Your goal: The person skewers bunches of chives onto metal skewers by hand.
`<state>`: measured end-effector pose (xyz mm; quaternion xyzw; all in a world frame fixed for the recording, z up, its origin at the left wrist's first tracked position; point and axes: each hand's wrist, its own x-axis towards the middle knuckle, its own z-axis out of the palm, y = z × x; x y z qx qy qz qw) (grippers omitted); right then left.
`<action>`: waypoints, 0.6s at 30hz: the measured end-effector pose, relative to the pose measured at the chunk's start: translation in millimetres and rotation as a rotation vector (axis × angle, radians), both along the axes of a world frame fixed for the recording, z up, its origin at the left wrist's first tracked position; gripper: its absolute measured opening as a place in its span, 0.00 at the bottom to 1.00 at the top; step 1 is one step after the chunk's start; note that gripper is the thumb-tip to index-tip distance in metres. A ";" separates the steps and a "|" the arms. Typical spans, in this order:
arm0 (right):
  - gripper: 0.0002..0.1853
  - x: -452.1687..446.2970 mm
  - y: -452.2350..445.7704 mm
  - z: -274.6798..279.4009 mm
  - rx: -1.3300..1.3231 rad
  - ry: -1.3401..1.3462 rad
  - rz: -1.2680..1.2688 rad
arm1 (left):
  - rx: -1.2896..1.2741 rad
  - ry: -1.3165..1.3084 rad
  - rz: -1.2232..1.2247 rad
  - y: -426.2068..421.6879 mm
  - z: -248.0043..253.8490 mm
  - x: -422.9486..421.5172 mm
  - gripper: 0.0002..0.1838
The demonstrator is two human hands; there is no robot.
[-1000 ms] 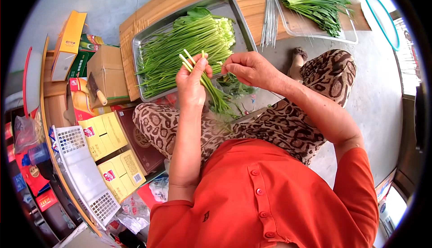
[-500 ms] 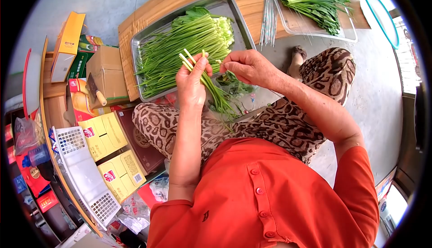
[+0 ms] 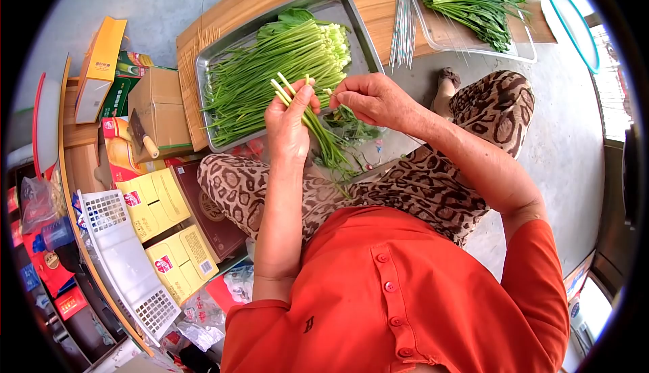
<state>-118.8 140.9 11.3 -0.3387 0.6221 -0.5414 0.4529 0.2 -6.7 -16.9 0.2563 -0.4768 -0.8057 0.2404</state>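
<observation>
Several green stems (image 3: pixel 320 133) are gripped in my left hand (image 3: pixel 291 121), their pale ends sticking up past the thumb and their leafy ends hanging down over my lap. Just to the right, my right hand (image 3: pixel 370 102) is closed in a pinch, with a small pale tip showing at its fingers; what it holds is too small to make out. Behind both hands lies a metal tray (image 3: pixel 362 31) with a large heap of long green stems (image 3: pixel 277 68), pale ends toward the right. Below my right hand is a pile of loose leaves (image 3: pixel 350 127).
A wooden table (image 3: pixel 236 11) carries the tray, a bundle of thin skewers (image 3: pixel 403 25) and a clear plastic box (image 3: pixel 443 43) of green leaves (image 3: pixel 473 8). At left are a cardboard box (image 3: pixel 162 109), a cleaver (image 3: pixel 140 129), yellow boxes (image 3: pixel 155 204) and a white basket (image 3: pixel 125 258).
Both hands have stayed almost in place, with the stems still in my left hand. The view has shifted very slightly.
</observation>
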 end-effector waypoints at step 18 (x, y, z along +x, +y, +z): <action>0.11 1.0 -0.6 -5.4 -0.049 -0.013 0.015 | 0.043 -0.071 -0.138 2.5 -2.3 3.1 0.11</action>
